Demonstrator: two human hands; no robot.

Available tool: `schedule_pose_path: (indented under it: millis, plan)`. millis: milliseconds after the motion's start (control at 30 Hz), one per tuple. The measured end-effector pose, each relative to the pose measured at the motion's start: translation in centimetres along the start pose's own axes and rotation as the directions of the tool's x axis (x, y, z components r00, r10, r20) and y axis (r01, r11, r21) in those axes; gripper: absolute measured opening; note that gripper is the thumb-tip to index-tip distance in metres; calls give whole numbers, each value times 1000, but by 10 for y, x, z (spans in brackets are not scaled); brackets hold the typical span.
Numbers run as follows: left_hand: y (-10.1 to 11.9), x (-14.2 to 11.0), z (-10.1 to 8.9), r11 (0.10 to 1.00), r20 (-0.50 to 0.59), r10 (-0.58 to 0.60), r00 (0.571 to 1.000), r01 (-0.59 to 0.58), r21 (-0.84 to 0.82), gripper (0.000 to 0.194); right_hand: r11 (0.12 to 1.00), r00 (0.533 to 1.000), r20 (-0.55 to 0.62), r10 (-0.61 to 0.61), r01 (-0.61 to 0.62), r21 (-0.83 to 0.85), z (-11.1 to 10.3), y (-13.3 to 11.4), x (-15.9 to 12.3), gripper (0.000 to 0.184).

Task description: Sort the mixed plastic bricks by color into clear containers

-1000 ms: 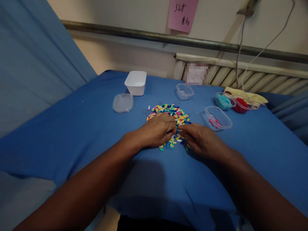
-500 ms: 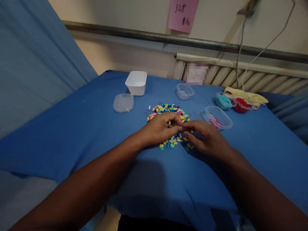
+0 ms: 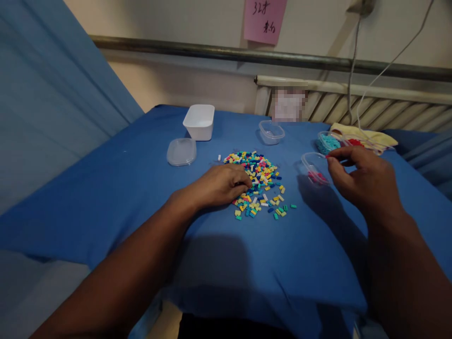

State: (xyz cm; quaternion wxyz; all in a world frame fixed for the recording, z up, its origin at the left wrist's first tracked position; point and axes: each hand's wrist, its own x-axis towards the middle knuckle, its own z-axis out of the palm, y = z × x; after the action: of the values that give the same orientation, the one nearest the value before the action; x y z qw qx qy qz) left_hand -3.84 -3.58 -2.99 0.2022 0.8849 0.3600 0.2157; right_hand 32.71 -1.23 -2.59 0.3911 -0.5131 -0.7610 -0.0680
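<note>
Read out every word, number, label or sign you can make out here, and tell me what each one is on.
"32", handwritten, followed by a character that looks like "才": top line of the pink paper on the wall.
Second line of that paper: handwritten characters, too unclear to read surely.
Pale sheet at the radiator: blurred out, unreadable.
Small coloured pieces: no lettering can be made out.

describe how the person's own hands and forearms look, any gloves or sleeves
The left hand and right hand are both bare, without gloves. The left forearm and right forearm are uncovered too, with no sleeve in view. No watch or bracelet shows; the picture is too dim to rule out a ring.
</note>
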Motion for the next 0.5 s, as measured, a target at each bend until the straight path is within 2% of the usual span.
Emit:
schedule_pose_path:
  millis: [100,167,267,333,400,500]
  plan:
    - [-4,-2,-2,999,18,-12,1000,12,50,17,999,993,116,19,-15,-36,1,19,-1,17]
    - [-4,-3,-4,997,2,-37,999,36,66,18,1000,988,152,20,-17,-26,5,19,-3,23]
    - [-1,-5,-7,997,2,-38,999,38,62,18,998,992,116,-49,44,44,10,2,-4,22]
    - [2,-5,-7,999,28,1,1000,-2,46,18,977,979,127,-157,135,166,14,-16,-5,17]
    - [4,-5,-5,998,50,46,998,-48,46,18,925,932,221,-288,211,316,18,-36,-7,16]
    - [4,-4,-1,992,31,71,997,-74,103,20,854,819,375,-436,244,459,28,-60,-15,15]
